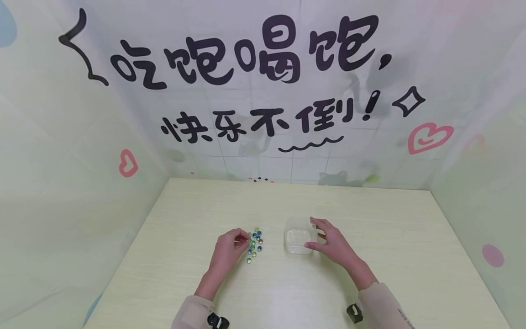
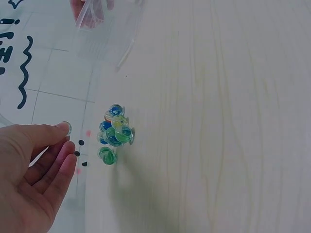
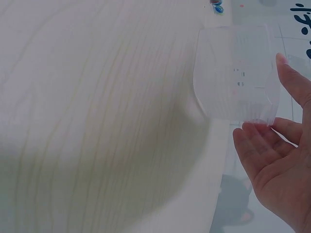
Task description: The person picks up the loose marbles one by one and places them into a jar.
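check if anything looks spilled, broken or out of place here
Nothing stands out. The marbles lie grouped on the table, the left hand pinches one marble, and the right hand holds the tub, which shows no clear damage.

The marbles look like glossy glass — the container smooth clear plastic, the tabletop matt, wood-grained.

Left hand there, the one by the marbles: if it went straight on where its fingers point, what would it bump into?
Probably the loose marbles just ahead of the left hand. Its height is hard to judge, though, so it might pass over them towards the clear container.
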A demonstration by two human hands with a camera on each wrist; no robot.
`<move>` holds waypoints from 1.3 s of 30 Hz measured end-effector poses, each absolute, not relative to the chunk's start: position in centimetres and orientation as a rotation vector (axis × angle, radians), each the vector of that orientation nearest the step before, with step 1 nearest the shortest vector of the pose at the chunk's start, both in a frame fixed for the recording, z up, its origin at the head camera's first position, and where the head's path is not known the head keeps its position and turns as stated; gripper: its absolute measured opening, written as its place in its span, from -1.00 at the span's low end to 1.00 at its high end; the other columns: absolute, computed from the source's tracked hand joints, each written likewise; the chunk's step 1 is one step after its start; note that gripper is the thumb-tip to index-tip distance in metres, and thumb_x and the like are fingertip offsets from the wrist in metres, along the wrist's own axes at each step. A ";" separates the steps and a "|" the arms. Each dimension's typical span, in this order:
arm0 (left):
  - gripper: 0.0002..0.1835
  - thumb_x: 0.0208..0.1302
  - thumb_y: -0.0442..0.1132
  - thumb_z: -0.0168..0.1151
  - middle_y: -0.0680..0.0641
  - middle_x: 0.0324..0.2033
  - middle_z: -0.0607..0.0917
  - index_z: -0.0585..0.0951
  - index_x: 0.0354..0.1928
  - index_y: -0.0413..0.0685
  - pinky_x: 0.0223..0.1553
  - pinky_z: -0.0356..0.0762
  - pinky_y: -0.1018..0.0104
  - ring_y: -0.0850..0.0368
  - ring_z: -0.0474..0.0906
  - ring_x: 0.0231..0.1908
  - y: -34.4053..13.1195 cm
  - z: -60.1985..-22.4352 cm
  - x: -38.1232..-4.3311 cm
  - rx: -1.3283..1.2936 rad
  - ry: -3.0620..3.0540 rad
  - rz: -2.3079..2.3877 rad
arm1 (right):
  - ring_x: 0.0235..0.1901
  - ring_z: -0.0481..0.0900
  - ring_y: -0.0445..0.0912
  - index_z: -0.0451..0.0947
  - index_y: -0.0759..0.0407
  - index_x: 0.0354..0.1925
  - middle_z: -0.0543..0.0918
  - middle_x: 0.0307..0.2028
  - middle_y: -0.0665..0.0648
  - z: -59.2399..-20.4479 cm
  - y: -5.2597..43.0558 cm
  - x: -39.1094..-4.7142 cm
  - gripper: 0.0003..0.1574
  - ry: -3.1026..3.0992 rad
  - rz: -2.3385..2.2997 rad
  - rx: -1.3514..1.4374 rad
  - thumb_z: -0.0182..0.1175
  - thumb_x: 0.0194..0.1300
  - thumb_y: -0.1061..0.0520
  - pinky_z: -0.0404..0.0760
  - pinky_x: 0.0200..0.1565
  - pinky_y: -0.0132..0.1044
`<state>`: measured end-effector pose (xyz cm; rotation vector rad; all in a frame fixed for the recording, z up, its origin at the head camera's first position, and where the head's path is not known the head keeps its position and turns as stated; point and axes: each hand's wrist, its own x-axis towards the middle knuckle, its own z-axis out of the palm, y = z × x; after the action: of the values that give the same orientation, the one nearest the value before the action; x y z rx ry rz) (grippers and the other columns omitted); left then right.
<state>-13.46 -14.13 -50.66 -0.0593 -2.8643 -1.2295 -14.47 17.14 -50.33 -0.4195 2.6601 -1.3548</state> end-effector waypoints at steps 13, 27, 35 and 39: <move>-0.87 0.19 -0.40 0.38 0.00 -0.30 0.71 0.68 -0.23 -0.08 -0.18 0.71 0.42 0.19 0.63 -0.23 -13.5 -49.8 -13.4 -0.130 -2.838 -1.251 | 0.33 0.38 0.32 0.19 0.37 0.44 0.36 0.35 0.42 -50.3 17.1 -14.4 0.01 2.653 -1.362 -0.421 0.41 0.22 0.01 0.55 0.26 0.06; -0.86 0.18 -0.41 0.39 -0.03 -0.28 0.72 0.68 -0.22 -0.13 -0.17 0.71 0.43 0.16 0.64 -0.21 -12.4 -49.1 -13.4 -0.204 -2.791 -1.308 | 0.32 0.39 0.32 0.19 0.37 0.44 0.37 0.34 0.41 -50.4 17.2 -14.3 0.02 2.656 -1.368 -0.435 0.42 0.21 0.01 0.56 0.23 0.05; -0.86 0.17 -0.43 0.39 -0.04 -0.28 0.73 0.68 -0.23 -0.12 -0.17 0.72 0.45 0.14 0.66 -0.21 -11.8 -48.9 -13.6 -0.246 -2.762 -1.322 | 0.33 0.38 0.31 0.19 0.37 0.44 0.37 0.35 0.41 -50.4 17.2 -14.3 0.02 2.647 -1.380 -0.427 0.43 0.20 0.04 0.55 0.24 0.05; -0.86 0.18 -0.38 0.40 0.02 -0.30 0.72 0.68 -0.25 -0.03 -0.18 0.71 0.46 0.18 0.65 -0.22 -11.5 -48.7 -13.6 -0.248 -2.774 -1.290 | 0.34 0.38 0.31 0.19 0.36 0.45 0.36 0.35 0.40 -50.4 17.1 -14.3 0.02 2.646 -1.373 -0.422 0.42 0.20 0.02 0.56 0.24 0.04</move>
<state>-13.63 -11.53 -48.71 -0.2484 -2.7743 -1.2897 -14.34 17.13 -50.36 -0.4217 2.6456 -1.3726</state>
